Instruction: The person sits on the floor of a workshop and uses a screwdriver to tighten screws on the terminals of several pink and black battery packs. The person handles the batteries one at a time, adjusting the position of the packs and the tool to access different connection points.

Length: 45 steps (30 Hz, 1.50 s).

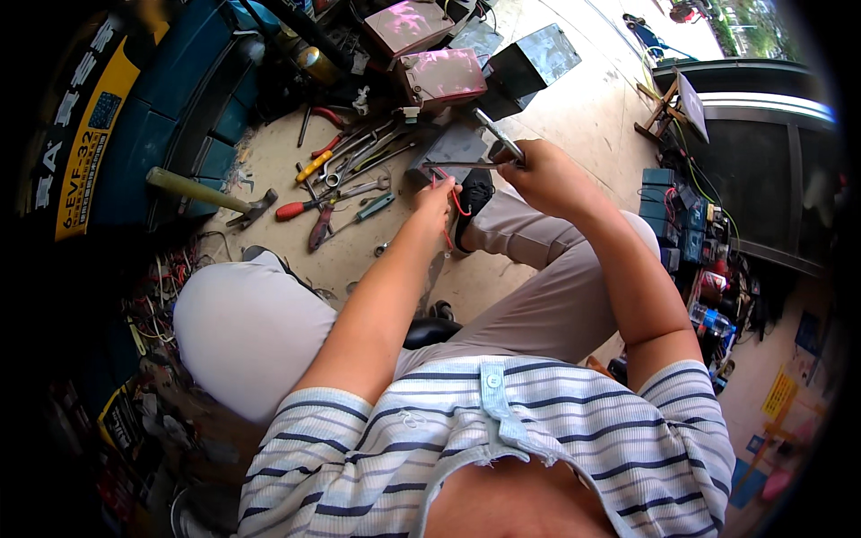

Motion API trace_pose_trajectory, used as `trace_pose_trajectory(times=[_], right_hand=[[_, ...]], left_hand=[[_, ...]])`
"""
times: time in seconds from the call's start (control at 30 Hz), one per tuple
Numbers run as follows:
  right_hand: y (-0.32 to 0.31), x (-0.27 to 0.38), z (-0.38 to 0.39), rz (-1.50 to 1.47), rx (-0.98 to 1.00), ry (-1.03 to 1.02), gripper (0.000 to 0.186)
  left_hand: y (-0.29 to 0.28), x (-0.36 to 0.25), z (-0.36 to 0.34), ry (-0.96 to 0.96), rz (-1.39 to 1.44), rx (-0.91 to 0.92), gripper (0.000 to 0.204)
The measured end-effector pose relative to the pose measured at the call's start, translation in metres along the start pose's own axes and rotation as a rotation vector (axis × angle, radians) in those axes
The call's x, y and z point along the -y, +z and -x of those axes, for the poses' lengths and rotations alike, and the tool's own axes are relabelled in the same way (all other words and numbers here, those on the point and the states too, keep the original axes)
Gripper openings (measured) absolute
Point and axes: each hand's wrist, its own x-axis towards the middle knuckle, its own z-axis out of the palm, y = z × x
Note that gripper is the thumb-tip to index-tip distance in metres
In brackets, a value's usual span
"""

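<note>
My left hand [435, 199] is closed on a thin red wire [460, 202] beside the front of a dark grey box-shaped battery [457, 143]. My right hand [538, 175] grips a steel tool [491, 128], with a slim metal bar [462, 164] reaching left from it over my left hand; whether these are one piece is unclear. Loose hand tools lie on the floor left of the battery, among them screwdrivers [319, 166], wrenches [363, 186] and red-handled pliers [325, 117]. A hammer [249, 212] rests farther left. My shoe [473, 194] is just behind the red wire.
Pink-topped boxes [441, 76] and a metal box [538, 67] stand at the back. Blue-green battery cases [170, 117] line the left, above tangled cables [152, 314]. More batteries [664, 206] and bottles [713, 318] crowd the right, near a wooden stand [659, 112]. My bent knees frame both arms.
</note>
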Motion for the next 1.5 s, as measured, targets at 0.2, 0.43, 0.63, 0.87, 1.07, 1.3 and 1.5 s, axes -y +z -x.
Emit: trace_pose_trajectory(times=[0.2,0.43,0.63,0.87,1.07,1.3,1.5], right_hand=[[0.013,0.009,0.003,0.108,0.027,-0.009,0.024],[0.016,0.009,-0.006,-0.118,0.026,0.111,0.024],[0.017,0.020,0.002,-0.088,0.081,0.051,0.024],[0.025,0.022,0.006,-0.017,0.046,0.088,0.026],[0.039,0.030,0.020,-0.056,0.029,0.117,0.024],[0.035,0.005,0.015,-0.269,0.010,0.173,0.027],[0.034,0.000,0.011,-0.294,0.030,0.159,0.027]], left_hand=[[-0.005,0.005,-0.001,0.031,0.013,-0.011,0.015],[-0.010,0.008,-0.001,0.093,-0.054,-0.050,0.014],[0.011,0.022,-0.016,0.518,0.252,-0.312,0.013],[0.031,0.012,0.017,0.490,-0.432,-0.485,0.023],[0.019,0.006,0.012,0.492,-0.867,-0.432,0.025],[0.011,0.008,0.008,0.646,-1.221,-0.444,0.028],[0.021,0.011,0.018,0.557,-1.269,-0.442,0.046]])
